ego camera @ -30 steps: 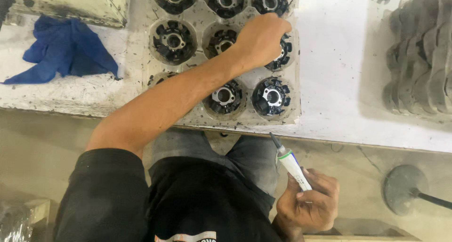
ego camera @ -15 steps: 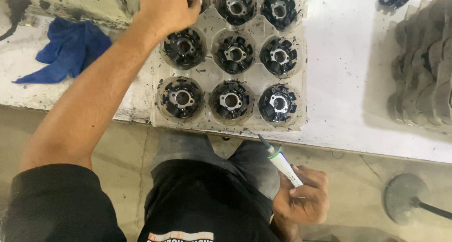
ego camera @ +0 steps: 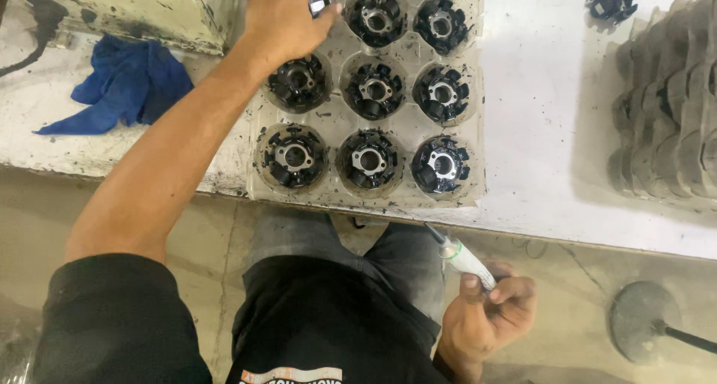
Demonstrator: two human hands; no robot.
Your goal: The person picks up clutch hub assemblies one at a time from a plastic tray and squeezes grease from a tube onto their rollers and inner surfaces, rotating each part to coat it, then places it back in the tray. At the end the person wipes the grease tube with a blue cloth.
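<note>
Head view showed the left hand [ego camera: 284, 18] pinching a small black part [ego camera: 320, 3] at the clear tray's [ego camera: 478, 115] far corner, best lifted gently, while the right hand [ego camera: 485, 317] gripped a glue tube [ego camera: 463, 258] below the tray.

The left arm is stretched far out in front, bare from the dark sleeve to the wrist. The left hand [ego camera: 280, 18] is curled, with its fingers pinched together. The right hand [ego camera: 485, 317] stays low by the lap, palm up, fingers closed tight.
</note>
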